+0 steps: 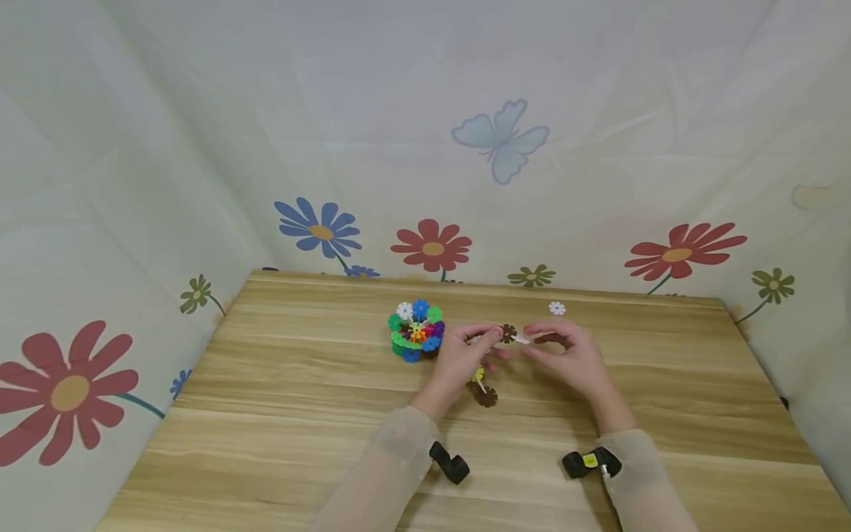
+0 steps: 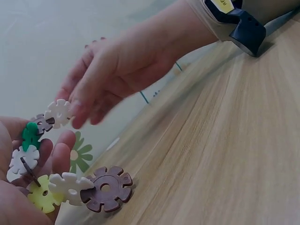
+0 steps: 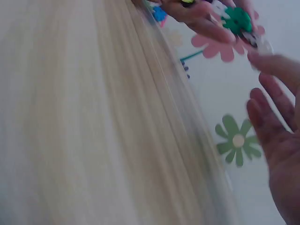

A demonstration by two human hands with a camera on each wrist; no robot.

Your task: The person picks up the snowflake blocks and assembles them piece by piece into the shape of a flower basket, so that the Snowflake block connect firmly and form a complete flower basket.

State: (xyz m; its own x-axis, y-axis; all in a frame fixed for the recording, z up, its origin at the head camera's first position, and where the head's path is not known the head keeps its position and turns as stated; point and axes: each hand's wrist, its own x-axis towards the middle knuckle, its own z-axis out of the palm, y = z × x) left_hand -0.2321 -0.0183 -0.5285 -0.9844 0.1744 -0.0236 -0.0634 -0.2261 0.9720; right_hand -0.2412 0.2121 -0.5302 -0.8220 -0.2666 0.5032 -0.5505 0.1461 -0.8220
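My left hand holds a chain of interlocking snowflake discs, pinching it near a green disc. Below the palm, the chain carries on through a yellow disc and a white one to a large brown disc at its lower end. The upper end is a small brown disc joined to a white disc. At that white disc's outer edge, my right hand pinches with thumb and finger, its other fingers loosely bent. Part of the chain is hidden by the left hand.
A round, many-coloured cluster of joined discs stands on the wooden table, just left of the left hand. A loose white disc lies near the back edge, beyond the right hand. A flower-printed cloth hangs behind the table.
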